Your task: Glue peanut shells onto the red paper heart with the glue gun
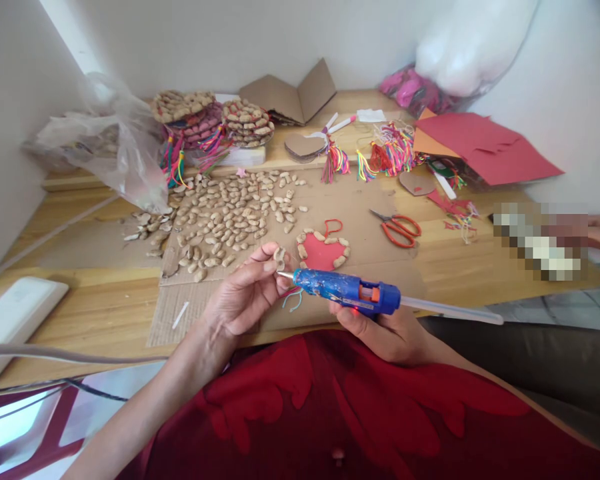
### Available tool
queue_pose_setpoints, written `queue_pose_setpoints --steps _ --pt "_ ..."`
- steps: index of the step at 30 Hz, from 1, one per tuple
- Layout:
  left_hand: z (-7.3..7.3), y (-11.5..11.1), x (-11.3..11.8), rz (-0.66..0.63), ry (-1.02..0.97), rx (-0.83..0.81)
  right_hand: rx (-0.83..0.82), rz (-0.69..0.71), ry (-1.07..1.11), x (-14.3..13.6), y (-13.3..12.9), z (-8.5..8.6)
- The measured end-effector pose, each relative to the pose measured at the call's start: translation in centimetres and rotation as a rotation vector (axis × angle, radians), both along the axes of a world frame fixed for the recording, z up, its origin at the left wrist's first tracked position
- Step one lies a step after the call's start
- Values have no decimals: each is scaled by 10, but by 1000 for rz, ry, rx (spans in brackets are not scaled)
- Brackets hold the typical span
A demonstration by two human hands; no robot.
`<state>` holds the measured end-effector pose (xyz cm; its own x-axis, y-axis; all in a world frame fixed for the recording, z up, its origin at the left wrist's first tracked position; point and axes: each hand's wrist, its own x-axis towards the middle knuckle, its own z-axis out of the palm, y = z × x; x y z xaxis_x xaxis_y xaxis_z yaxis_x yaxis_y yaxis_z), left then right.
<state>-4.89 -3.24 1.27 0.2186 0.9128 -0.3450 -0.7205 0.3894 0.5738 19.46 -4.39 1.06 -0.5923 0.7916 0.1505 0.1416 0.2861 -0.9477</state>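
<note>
Red shirt [330, 407], bottom | left hand [249, 290], mid-frame, pinches a peanut shell [279, 257] | right hand [383, 335] wraps the blue glue gun [327, 285], maybe so its tip meets the shell | red heart [323, 253], center; loose peanuts [230, 215] left, probably for easy reach

Glue gun [325, 285] glossy plastic, nozzle [287, 275] metal; peanuts [236, 215] rough, matt.

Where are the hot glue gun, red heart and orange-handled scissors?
Hot glue gun [336, 285], head view: blue body.
Red heart [323, 251], head view: bare red middle.
Orange-handled scissors [394, 221], head view: near the pivot.
</note>
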Motion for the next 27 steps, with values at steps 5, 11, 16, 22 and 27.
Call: queue_pose_setpoints --steps 5,11,16,22,27 --pt "-2 0 -1 -8 -6 8 -7 18 -44 2 1 -2" --pt "-3 0 -2 -15 -10 -6 -7 22 -53 1 1 0" --pt "-2 0 -1 -11 10 8 5 11 -63 1 1 2" --pt "-2 0 -1 10 -17 -36 3 -1 -56 3 0 -2" --pt "-1 0 -2 23 -18 -52 1 -13 -32 4 0 -4"
